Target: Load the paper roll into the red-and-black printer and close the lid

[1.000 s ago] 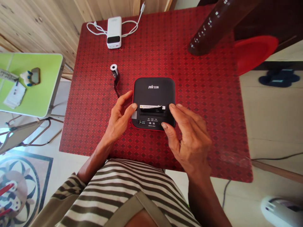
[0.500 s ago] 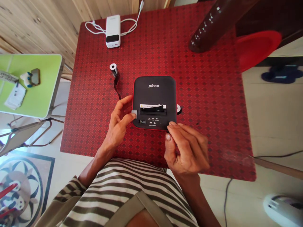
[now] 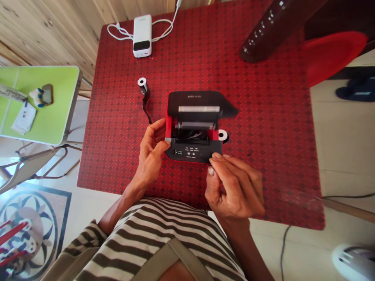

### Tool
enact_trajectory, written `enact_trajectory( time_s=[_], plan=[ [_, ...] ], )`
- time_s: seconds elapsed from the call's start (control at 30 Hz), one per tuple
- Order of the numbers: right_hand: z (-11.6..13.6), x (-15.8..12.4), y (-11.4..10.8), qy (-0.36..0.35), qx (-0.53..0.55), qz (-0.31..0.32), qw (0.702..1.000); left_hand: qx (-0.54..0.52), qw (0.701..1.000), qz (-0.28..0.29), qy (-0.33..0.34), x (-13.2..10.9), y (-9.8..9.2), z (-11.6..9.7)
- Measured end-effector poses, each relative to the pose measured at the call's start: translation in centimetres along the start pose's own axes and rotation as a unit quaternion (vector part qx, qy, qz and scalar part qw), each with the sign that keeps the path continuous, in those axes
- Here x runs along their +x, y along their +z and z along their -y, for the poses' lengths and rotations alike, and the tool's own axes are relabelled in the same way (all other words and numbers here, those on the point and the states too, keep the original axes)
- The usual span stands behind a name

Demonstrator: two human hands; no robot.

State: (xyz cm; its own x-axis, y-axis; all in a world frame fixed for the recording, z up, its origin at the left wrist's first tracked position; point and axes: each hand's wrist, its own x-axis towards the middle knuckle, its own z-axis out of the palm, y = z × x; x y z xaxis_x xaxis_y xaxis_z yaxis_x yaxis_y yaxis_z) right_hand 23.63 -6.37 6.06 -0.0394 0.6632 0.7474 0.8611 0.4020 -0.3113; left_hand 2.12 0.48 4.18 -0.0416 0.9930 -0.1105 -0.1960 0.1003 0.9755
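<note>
A small black-and-red label printer (image 3: 196, 150) lies on the red patterned table, its lid (image 3: 196, 102) raised and blurred by motion. Beneath the lid the red inner walls and dark paper bay show. My left hand (image 3: 152, 152) grips the printer's left side, thumb on the grey latch (image 3: 168, 141). At the near right corner, my right hand (image 3: 233, 183) pinches the printer with curled fingers. A roll (image 3: 223, 135) with a white end and dark outer surface sits against the printer's right side. Another such roll (image 3: 142, 82) stands farther left, its dark strip trailing toward the printer.
At the table's (image 3: 263, 136) far side lies a white power bank (image 3: 142, 36) with a looped white cable. A dark cylindrical object (image 3: 260, 35) slants over the far right edge, near a red stool (image 3: 334, 54). A green folding table (image 3: 43, 113) stands at left.
The printer's lid has swung up from closed, exposing the inside. More of the roll on the right now shows. Both hands keep their places on the printer; the view has shifted slightly.
</note>
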Motion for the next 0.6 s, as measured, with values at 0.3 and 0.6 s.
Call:
enact_trajectory(
  time_s=[0.3, 0.6],
  plan=[
    [-0.3, 0.2, -0.7, 0.007, 0.024, 0.023, 0.999, 0.079, 0.994, 0.04, 0.062, -0.4, -0.8, 0.9],
    [-5.0, 7.4, 0.7, 0.003, 0.035, 0.132, 0.991, 0.051, 0.994, 0.063, 0.071, 0.2, -1.3, 1.8]
  ],
)
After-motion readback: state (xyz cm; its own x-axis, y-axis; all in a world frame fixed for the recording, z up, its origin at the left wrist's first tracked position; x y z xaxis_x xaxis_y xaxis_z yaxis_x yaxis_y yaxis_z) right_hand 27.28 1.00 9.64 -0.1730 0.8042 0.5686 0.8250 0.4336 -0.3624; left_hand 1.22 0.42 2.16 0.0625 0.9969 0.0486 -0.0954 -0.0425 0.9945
